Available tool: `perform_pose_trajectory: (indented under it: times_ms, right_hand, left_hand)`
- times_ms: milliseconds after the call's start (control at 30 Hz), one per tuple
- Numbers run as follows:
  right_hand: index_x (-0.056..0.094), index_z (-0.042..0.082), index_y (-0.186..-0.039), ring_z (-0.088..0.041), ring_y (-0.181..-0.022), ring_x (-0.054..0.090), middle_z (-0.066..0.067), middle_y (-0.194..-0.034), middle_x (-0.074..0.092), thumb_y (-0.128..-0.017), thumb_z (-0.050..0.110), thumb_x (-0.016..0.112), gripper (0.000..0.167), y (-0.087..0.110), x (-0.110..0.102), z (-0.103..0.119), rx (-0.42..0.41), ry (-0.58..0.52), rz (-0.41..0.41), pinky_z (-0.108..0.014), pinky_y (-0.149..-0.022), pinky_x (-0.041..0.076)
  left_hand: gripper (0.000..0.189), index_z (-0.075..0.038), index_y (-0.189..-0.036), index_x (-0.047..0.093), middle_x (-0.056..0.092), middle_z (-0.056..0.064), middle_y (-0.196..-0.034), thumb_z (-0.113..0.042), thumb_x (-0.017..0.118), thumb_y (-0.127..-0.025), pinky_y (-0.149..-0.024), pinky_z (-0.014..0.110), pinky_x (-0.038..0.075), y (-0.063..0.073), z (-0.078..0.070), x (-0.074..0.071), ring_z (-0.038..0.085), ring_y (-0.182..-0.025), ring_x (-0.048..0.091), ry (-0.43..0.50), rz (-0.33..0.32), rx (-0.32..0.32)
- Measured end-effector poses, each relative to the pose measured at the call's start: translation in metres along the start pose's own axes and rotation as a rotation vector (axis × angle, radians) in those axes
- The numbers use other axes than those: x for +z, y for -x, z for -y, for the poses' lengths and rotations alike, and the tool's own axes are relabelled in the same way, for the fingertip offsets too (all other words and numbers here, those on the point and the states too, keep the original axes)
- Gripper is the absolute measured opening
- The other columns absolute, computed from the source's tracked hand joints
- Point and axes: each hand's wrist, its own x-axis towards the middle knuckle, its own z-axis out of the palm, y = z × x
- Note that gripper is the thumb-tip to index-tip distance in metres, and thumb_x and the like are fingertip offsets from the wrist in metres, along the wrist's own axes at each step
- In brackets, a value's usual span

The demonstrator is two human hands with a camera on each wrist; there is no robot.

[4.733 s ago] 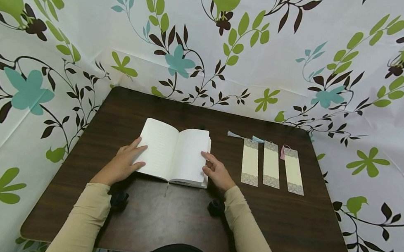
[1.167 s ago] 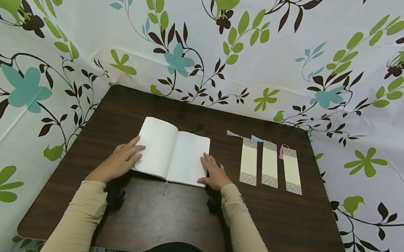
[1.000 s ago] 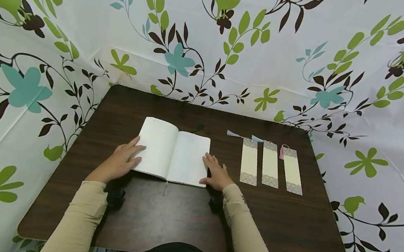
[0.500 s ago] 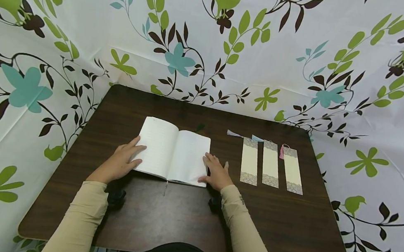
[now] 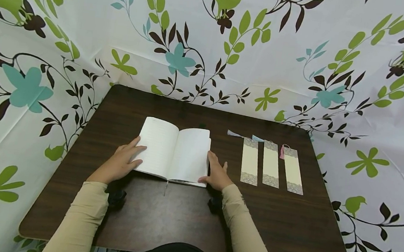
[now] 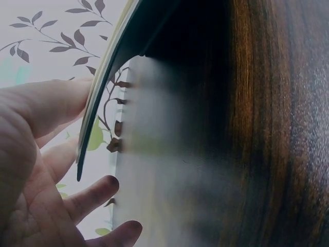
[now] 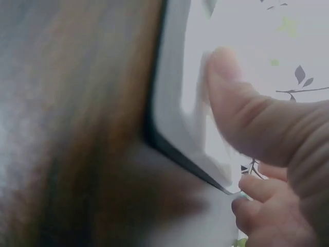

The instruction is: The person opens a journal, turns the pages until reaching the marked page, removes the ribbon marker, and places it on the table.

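An open notebook (image 5: 158, 148) with blank, faintly lined pages lies on the dark wooden table (image 5: 176, 218). My left hand (image 5: 119, 160) holds its left edge; in the left wrist view the raised cover and pages (image 6: 100, 87) sit between thumb and fingers. On the other side my right hand (image 5: 217, 173) grips the right edge, thumb over the page corner. The right wrist view, partly blurred, shows that thumb (image 7: 231, 98) on the pages and curled fingers by the dark cover edge. The upper right page bulges slightly above those beneath. A thin ribbon (image 5: 165, 188) hangs from the spine.
Right of the notebook lie three cream bookmarks with lacy ends: one with a grey tassel (image 5: 250, 162), one with a blue tassel (image 5: 271, 165), one with a pink tassel (image 5: 293, 171). A patterned cloth (image 5: 207, 76) surrounds the table's back and sides.
The right-hand page lay flat with my right fingers on it; now it bulges up and those fingers have slid out to its edge. My left hand stays in place.
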Motion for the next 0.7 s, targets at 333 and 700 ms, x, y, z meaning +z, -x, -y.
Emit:
perform_pose_trajectory:
  times_ms: [333, 700]
  right_hand:
    - [-0.006, 0.006, -0.162, -0.039, -0.150, 0.024, -0.021, -0.168, 0.009, -0.088, 0.009, 0.079, 0.114, 0.000, -0.014, 0.007, -0.123, -0.438, 0.109, -0.060, -0.119, 0.019]
    - [-0.005, 0.010, -0.163, -0.041, -0.153, 0.013, -0.024, -0.167, 0.006, -0.089, 0.064, 0.064, 0.115, -0.003, -0.004, 0.023, -0.312, -0.920, 0.215, -0.057, -0.119, 0.020]
  left_hand:
    - [0.051, -0.003, -0.150, 0.047, 0.014, 0.022, -0.167, -0.014, 0.061, -0.102, -0.105, 0.076, 0.027, -0.001, 0.001, 0.000, 0.057, -0.142, 0.021, -0.013, -0.002, -0.004]
    - [0.050, -0.003, -0.149, 0.048, 0.016, 0.023, -0.167, -0.014, 0.060, -0.102, -0.105, 0.076, 0.028, 0.000, -0.001, 0.000, 0.057, -0.142, 0.022, -0.013, -0.009, 0.012]
